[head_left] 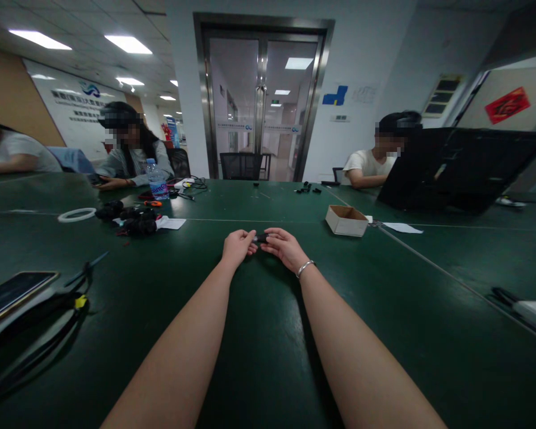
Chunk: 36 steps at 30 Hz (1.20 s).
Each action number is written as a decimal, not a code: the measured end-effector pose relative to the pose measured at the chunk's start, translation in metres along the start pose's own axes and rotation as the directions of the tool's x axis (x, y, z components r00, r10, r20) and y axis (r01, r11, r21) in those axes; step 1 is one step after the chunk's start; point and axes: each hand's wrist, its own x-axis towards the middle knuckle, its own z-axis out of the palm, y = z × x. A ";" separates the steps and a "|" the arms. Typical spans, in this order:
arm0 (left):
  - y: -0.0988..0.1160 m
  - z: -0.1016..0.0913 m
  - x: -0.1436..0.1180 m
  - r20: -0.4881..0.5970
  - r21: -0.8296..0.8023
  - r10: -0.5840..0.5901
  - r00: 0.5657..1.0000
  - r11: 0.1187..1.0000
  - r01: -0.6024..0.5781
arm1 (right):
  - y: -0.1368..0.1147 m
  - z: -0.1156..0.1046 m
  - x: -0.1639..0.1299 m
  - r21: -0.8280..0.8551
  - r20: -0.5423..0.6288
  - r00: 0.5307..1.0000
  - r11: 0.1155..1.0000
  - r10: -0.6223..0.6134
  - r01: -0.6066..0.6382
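Both my arms reach forward over a dark green table (268,357). My left hand (237,245) and my right hand (282,245) meet at the table's middle and pinch a small black part (261,238) between their fingertips. The part is mostly hidden by the fingers, so its shape is unclear. A thin bracelet sits on my right wrist (305,268).
A small open cardboard box (346,220) stands to the right. A pile of black parts (134,219), a white ring (77,215) and a water bottle (157,180) lie to the left. A phone (13,292) and cables are near left. A black laptop lid (460,167) and three seated people are around.
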 end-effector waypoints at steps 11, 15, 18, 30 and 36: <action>0.001 0.000 -0.001 0.022 -0.044 0.003 1.000 0.999 -0.002 | -0.002 0.002 -0.001 -0.027 -0.023 0.999 0.999 0.033 -0.034; 0.001 0.002 -0.003 0.049 -0.067 0.082 0.995 0.995 -0.079 | -0.002 0.003 0.001 -0.004 -0.091 0.995 0.999 0.048 -0.049; 0.002 0.002 -0.004 0.048 -0.047 0.083 0.995 0.996 -0.081 | -0.003 0.004 0.001 0.010 -0.115 0.991 0.998 0.061 -0.060; -0.003 0.001 0.002 0.026 0.030 0.114 0.993 0.993 -0.114 | -0.003 0.005 0.000 0.012 -0.111 0.992 0.998 0.061 -0.060; 0.000 0.002 -0.001 0.061 0.008 0.107 0.992 0.994 -0.108 | -0.003 0.003 0.001 0.008 -0.095 0.994 0.999 0.050 -0.050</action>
